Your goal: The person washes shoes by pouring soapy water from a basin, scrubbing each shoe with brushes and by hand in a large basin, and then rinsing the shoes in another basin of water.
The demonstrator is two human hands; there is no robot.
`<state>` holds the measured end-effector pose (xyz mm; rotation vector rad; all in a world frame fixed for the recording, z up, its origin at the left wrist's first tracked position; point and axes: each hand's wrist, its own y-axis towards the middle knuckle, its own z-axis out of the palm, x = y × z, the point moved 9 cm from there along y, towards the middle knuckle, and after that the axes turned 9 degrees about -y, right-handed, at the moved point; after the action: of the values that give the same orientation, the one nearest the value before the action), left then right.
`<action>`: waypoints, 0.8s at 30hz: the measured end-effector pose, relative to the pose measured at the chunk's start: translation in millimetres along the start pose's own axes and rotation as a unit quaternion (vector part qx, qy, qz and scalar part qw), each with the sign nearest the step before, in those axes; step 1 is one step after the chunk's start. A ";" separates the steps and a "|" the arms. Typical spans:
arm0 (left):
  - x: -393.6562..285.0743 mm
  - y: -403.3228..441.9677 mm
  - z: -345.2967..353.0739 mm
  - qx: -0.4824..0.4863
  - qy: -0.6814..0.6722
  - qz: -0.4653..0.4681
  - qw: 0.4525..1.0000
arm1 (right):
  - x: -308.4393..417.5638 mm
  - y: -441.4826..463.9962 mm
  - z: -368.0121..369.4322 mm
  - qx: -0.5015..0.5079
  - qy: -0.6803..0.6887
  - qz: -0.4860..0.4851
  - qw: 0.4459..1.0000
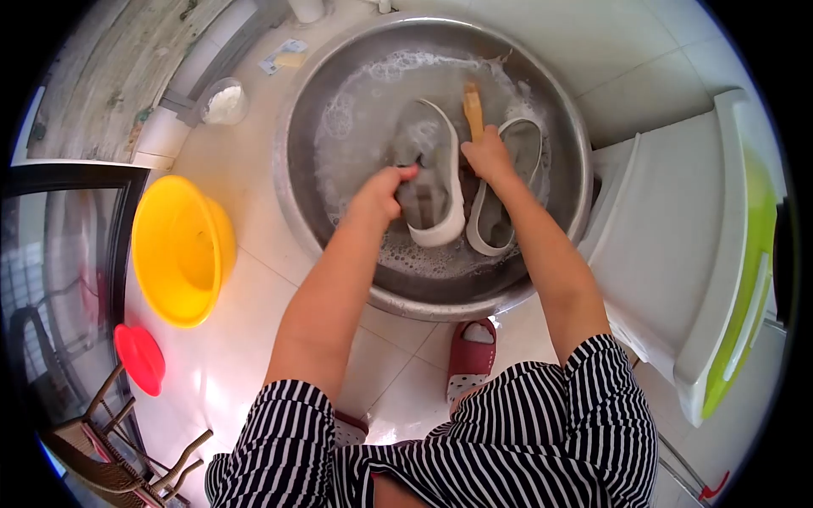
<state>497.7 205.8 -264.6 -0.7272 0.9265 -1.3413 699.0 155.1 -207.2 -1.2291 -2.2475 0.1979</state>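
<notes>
Two grey shoes with white soles lie in cloudy, sudsy water inside a large round metal basin (pixel 298 169). My left hand (pixel 385 193) is closed on the left shoe (pixel 455 199), its thumb over the upper. The right shoe (pixel 479 230) rests partly under water, beneath my right forearm. In my right hand (pixel 489 155) is a brush with a wooden handle (pixel 472 106), held above the water between the shoes. The bristles cannot be made out.
A yellow basin (pixel 174 251) and a red basin (pixel 141 359) stand on the tiled floor at left. A tub of white powder (pixel 223 102) is at the upper left. A white-and-green appliance (pixel 686 229) borders the metal basin at right. A wicker chair (pixel 102 449) stands lower left.
</notes>
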 end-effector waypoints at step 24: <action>-23.0 -75.5 70.8 0.223 0.097 0.293 0.925 | 22.8 -1.0 -25.2 0.080 0.506 0.018 0.859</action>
<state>524.1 214.7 -162.2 0.0468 0.8559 -1.0328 702.4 169.6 -176.7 -0.9434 -1.2540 -0.2143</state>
